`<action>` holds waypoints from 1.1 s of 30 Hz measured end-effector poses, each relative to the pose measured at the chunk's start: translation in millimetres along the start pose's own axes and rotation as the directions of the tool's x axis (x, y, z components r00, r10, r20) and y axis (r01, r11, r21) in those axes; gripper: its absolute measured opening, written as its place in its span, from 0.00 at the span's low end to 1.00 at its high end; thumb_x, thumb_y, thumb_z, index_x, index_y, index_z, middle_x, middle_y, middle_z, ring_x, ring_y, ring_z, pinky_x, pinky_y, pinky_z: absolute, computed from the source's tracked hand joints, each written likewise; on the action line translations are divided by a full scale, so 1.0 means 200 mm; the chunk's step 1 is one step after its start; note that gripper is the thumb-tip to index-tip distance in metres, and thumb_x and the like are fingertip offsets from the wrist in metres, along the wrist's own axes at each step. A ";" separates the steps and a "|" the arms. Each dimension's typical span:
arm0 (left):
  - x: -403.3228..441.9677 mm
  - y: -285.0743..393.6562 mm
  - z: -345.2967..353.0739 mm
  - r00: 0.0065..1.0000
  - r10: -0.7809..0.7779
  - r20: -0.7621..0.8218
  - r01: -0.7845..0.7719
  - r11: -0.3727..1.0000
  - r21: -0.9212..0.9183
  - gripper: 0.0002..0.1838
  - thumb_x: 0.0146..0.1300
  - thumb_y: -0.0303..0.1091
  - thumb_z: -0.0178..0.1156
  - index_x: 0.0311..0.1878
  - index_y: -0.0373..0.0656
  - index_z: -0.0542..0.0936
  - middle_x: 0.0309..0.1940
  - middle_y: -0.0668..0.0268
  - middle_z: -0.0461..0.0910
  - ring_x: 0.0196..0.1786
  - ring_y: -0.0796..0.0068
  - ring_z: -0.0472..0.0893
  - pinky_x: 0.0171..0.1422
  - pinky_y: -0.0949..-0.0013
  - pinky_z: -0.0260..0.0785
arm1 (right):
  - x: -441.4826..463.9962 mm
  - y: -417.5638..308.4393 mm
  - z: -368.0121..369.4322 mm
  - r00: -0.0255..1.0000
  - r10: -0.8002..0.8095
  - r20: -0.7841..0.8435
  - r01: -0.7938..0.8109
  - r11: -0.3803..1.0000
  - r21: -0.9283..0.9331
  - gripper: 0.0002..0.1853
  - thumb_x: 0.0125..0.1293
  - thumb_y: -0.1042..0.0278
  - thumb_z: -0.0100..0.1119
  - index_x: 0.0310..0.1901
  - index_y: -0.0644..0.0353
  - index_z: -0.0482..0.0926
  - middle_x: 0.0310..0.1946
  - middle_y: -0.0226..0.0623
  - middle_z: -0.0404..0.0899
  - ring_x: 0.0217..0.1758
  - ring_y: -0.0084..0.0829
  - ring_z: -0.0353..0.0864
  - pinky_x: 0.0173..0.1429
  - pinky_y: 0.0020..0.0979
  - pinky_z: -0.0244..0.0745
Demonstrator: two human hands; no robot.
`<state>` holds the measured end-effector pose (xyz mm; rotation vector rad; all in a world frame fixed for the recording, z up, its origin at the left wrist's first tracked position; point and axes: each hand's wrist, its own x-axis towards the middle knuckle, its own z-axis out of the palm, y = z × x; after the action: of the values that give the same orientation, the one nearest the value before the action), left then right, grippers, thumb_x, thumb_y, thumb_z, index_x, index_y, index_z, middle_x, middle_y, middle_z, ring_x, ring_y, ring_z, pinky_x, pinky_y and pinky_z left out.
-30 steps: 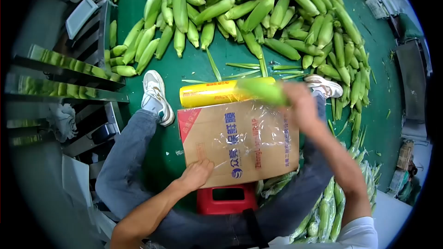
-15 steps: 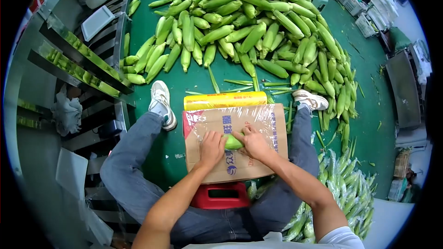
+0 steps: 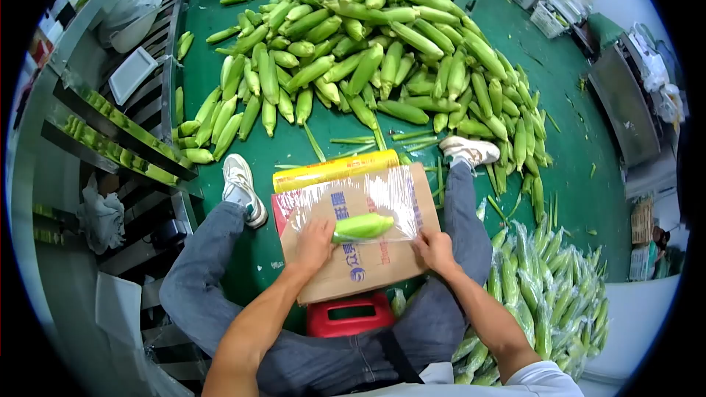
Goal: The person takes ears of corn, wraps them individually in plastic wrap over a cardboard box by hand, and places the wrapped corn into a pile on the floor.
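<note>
A green ear of corn [image 3: 363, 227] lies across the cardboard box [image 3: 390, 268], on clear plastic film [image 3: 401, 198] spread over the box top. My left hand [image 3: 314, 244] is at the film's left side, beside the corn's left end; its fingertips are too small to read. At the film's lower right corner, my right hand [image 3: 435, 248] has its fingers closed on the film edge. The yellow roll of wrap [image 3: 334, 171] rests along the far edge of the box. Beneath the near edge is a red stool [image 3: 351, 315].
A large heap of unwrapped corn [image 3: 368, 37] covers the green floor [image 3: 581, 125] ahead. Film-wrapped corn [image 3: 544, 294] is piled at the lower right. Metal racks [image 3: 158, 88] stand on the left, crates [image 3: 548, 20] at the back right. My shoes flank the roll.
The corn came down from the right onto the box. Since then my right hand has moved right, off the corn to the film's corner, and my left hand has moved slightly left.
</note>
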<state>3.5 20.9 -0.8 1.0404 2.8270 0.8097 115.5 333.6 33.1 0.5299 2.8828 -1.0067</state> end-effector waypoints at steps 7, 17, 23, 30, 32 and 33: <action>0.08 -0.04 -0.05 0.984 0.010 0.179 0.014 0.991 -0.135 0.31 0.44 0.31 0.77 0.54 0.38 0.77 0.45 0.54 0.78 0.53 0.49 0.76 0.59 0.53 0.72 | 0.51 -0.35 0.23 0.978 -0.171 -0.120 0.189 0.969 0.162 0.09 0.64 0.67 0.66 0.32 0.63 0.81 0.25 0.48 0.82 0.31 0.50 0.84 0.36 0.42 0.76; -0.19 0.05 -0.07 0.954 -0.079 0.290 0.165 0.944 -0.286 0.32 0.50 0.35 0.76 0.62 0.46 0.80 0.50 0.50 0.82 0.55 0.46 0.78 0.65 0.55 0.70 | -0.06 -0.30 0.12 0.941 -0.235 0.243 0.195 0.965 0.175 0.30 0.56 0.55 0.77 0.57 0.62 0.78 0.46 0.53 0.84 0.48 0.53 0.84 0.53 0.44 0.80; -0.29 0.11 -0.06 0.891 -0.247 0.380 0.288 0.956 -0.054 0.27 0.57 0.38 0.71 0.61 0.47 0.82 0.54 0.51 0.81 0.61 0.48 0.76 0.72 0.55 0.64 | -0.10 -0.20 0.10 0.769 -0.404 0.496 0.460 0.888 0.009 0.28 0.59 0.50 0.74 0.54 0.63 0.81 0.49 0.53 0.82 0.51 0.55 0.82 0.57 0.48 0.77; 0.33 0.04 -0.06 0.995 -0.056 -0.088 0.060 0.997 0.039 0.33 0.55 0.40 0.72 0.63 0.39 0.74 0.53 0.55 0.77 0.57 0.50 0.74 0.63 0.50 0.67 | 0.78 -0.56 0.16 0.838 -0.447 0.312 0.476 0.879 -0.021 0.11 0.72 0.59 0.58 0.43 0.58 0.83 0.41 0.48 0.84 0.51 0.51 0.82 0.55 0.47 0.75; 0.45 -0.04 0.00 0.999 -0.033 -0.041 0.034 0.999 0.019 0.35 0.50 0.36 0.74 0.63 0.38 0.73 0.49 0.54 0.78 0.54 0.49 0.76 0.61 0.52 0.69 | 0.83 -0.59 0.17 0.778 -0.485 0.399 0.529 0.849 0.001 0.14 0.75 0.58 0.53 0.50 0.57 0.82 0.43 0.51 0.85 0.50 0.52 0.84 0.56 0.47 0.75; 0.45 -0.05 0.02 0.999 -0.036 0.026 0.037 0.999 -0.032 0.33 0.48 0.34 0.73 0.60 0.38 0.74 0.48 0.54 0.78 0.54 0.49 0.77 0.60 0.52 0.70 | 0.82 -0.57 0.17 0.765 -0.498 0.408 0.557 0.830 -0.031 0.15 0.76 0.57 0.51 0.51 0.58 0.81 0.45 0.51 0.85 0.51 0.52 0.83 0.57 0.48 0.75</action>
<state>-71.7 71.3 3.7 0.9845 2.7932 0.8307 -78.5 280.4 49.6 -0.4868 2.7402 -0.7986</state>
